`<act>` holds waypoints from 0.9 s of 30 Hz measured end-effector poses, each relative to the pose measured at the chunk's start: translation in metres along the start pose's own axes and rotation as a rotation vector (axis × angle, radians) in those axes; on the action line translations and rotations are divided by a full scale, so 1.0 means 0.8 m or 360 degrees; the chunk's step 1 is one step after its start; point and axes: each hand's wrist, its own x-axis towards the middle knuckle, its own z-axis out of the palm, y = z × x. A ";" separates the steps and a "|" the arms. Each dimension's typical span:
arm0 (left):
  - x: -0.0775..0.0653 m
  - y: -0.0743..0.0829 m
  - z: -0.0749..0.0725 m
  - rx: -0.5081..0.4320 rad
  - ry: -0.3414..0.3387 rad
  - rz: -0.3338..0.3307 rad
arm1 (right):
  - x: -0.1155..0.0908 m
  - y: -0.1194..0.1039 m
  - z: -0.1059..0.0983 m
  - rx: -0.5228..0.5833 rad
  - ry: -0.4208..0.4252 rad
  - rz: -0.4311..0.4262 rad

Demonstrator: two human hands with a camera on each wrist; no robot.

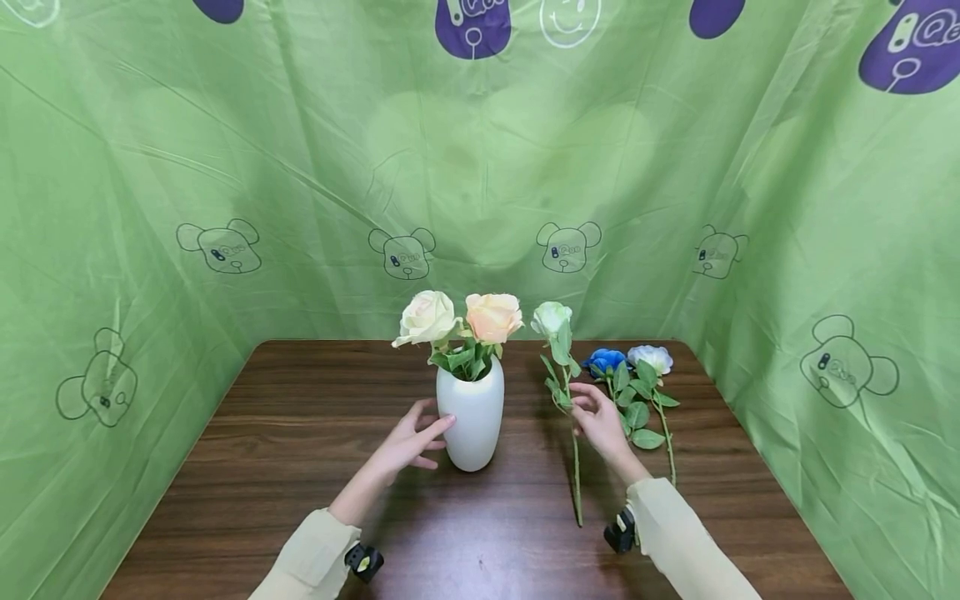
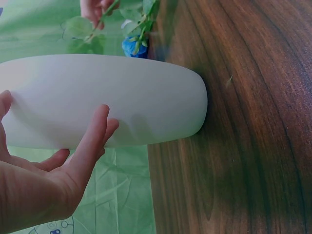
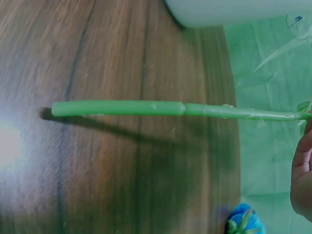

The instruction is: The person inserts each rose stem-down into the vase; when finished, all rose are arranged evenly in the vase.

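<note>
A white vase [image 1: 471, 421] stands upright mid-table, holding a cream rose [image 1: 427, 318] and a peach rose [image 1: 493, 317]. My left hand [image 1: 411, 437] is at the vase's left side, fingers spread and fairly straight, with the thumb touching its wall. In the left wrist view the same vase [image 2: 107, 97] fills the middle beside the hand [image 2: 58, 180]. To the vase's right, my right hand [image 1: 600, 421] pinches the stem of a pale green-white rose [image 1: 552, 319], its bloom up. In the right wrist view the stem [image 3: 131, 108] reaches down close to the tabletop.
A blue rose [image 1: 604, 362] and a pale lilac-white rose [image 1: 651, 359] lie with leafy stems on the right of the brown wooden table [image 1: 300, 467]. Green printed cloth [image 1: 300, 167] hangs around the table's back and sides.
</note>
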 end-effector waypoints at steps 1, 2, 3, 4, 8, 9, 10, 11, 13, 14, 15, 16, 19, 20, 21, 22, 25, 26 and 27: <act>-0.003 0.005 0.001 0.0001 -0.0006 -0.0001 | -0.002 -0.007 0.002 0.0025 -0.0010 -0.0019; -0.007 0.010 0.003 0.0003 -0.0011 -0.0002 | -0.004 -0.015 0.003 0.0050 -0.0021 -0.0041; -0.010 0.015 0.004 0.0005 -0.0016 -0.0003 | -0.006 -0.022 0.005 0.0065 -0.0029 -0.0063; -0.010 0.015 0.004 0.0009 -0.0012 -0.0005 | -0.008 -0.028 0.007 0.0084 -0.0029 -0.0084; -0.001 0.002 0.001 0.0016 0.0004 -0.0005 | -0.010 -0.046 0.012 0.0134 -0.0019 -0.0159; 0.002 -0.004 -0.001 0.0014 0.0010 -0.0003 | -0.010 -0.050 0.013 0.0149 -0.0012 -0.0172; 0.006 -0.009 -0.002 0.0015 0.0018 -0.0003 | -0.010 -0.053 0.015 0.0168 -0.0006 -0.0183; 0.006 -0.009 -0.002 0.0016 0.0019 -0.0002 | -0.010 -0.057 0.016 0.0179 0.0001 -0.0196; 0.006 -0.009 -0.002 0.0023 0.0028 -0.0002 | -0.010 -0.065 0.017 0.0219 0.0006 -0.0227; 0.006 -0.009 -0.002 0.0024 0.0030 -0.0002 | -0.010 -0.068 0.018 0.0247 0.0008 -0.0246; 0.006 -0.009 -0.002 0.0024 0.0031 -0.0001 | -0.009 -0.071 0.019 0.0276 0.0010 -0.0267; 0.005 -0.009 -0.001 0.0025 0.0033 0.0001 | -0.009 -0.072 0.020 0.0299 0.0014 -0.0290; 0.006 -0.009 -0.001 0.0025 0.0035 0.0002 | -0.006 -0.077 0.022 0.0375 0.0034 -0.0372; 0.006 -0.009 -0.001 0.0024 0.0035 0.0003 | -0.005 -0.079 0.023 0.0400 0.0044 -0.0400; 0.006 -0.009 -0.001 0.0023 0.0036 0.0003 | -0.004 -0.081 0.024 0.0420 0.0052 -0.0428; 0.006 -0.009 -0.001 0.0022 0.0037 0.0003 | -0.003 -0.083 0.024 0.0443 0.0063 -0.0453; 0.005 -0.008 -0.001 0.0016 0.0035 0.0005 | -0.003 -0.095 0.026 0.0525 0.0089 -0.0513; 0.005 -0.008 -0.001 0.0016 0.0035 0.0004 | -0.004 -0.099 0.027 0.0556 0.0090 -0.0529; 0.005 -0.008 -0.001 0.0016 0.0034 0.0004 | -0.004 -0.103 0.027 0.0586 0.0094 -0.0542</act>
